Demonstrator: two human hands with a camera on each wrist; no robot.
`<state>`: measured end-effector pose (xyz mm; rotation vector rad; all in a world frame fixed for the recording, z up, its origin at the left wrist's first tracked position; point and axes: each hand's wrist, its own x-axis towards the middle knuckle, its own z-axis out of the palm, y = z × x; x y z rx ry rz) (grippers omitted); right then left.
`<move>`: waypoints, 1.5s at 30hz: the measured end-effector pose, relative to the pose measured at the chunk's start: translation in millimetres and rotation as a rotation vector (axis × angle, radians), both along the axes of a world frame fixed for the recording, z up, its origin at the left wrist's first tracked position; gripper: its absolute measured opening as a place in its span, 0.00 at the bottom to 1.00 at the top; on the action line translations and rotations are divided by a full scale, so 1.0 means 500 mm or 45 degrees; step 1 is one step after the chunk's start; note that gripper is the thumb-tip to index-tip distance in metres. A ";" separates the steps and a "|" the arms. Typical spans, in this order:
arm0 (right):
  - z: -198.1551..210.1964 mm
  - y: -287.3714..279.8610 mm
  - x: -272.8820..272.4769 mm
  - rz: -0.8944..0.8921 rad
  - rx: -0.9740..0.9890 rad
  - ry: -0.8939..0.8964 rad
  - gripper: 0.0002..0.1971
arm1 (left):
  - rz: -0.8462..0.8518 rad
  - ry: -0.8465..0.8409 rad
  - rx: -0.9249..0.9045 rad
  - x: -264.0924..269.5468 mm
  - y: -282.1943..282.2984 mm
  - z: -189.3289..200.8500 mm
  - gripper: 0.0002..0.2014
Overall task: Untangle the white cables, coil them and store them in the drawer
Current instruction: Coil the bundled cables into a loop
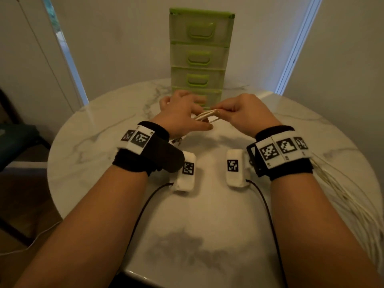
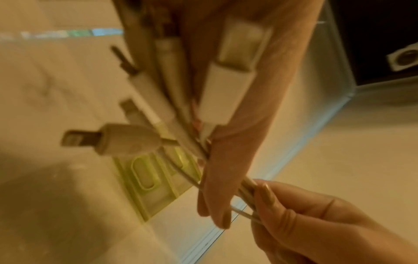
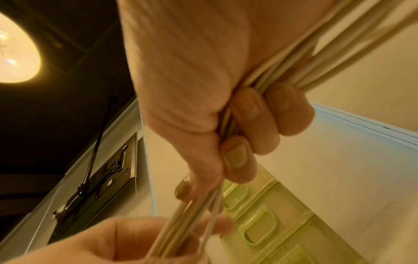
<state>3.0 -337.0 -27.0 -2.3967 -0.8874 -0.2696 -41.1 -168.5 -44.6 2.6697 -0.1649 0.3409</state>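
Several white cables [image 1: 207, 117] run in a bundle between my two hands above the round marble table [image 1: 104, 142]. My right hand [image 1: 226, 113] has its fingers curled round the bundle [image 3: 228, 128], and the loose lengths [image 1: 342, 194] trail back past my right forearm and off the table's right edge. My left hand [image 1: 187, 115] pinches the plug ends; a Lightning plug [image 2: 108, 141] and a USB plug [image 2: 226, 92] stick out by its fingers. The green drawer unit [image 1: 200, 55] stands just behind the hands. Its upper three drawers are closed, and the lowest is partly hidden.
The drawer unit backs onto a white wall. A dark chair [image 1: 16, 138] stands left of the table. White camera boxes [image 1: 186, 173] hang under my wrists, with black leads [image 1: 268, 215] running back toward me. Bare marble [image 1: 197, 235] lies between my forearms.
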 end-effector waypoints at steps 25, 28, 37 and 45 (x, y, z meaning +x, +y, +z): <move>-0.030 -0.095 -0.011 0.028 0.229 0.895 0.08 | -0.370 0.405 -2.700 -0.011 0.042 -0.008 0.28; -0.030 -0.095 -0.016 0.034 0.281 0.995 0.12 | -0.296 0.273 -2.616 -0.014 0.038 -0.005 0.26; -0.011 -0.033 -0.024 -0.237 0.925 0.589 0.14 | -0.341 0.246 -2.197 -0.025 -0.005 -0.007 0.24; -0.018 -0.066 -0.011 -0.265 0.511 0.294 0.11 | -0.441 0.138 -2.480 -0.029 0.047 0.019 0.22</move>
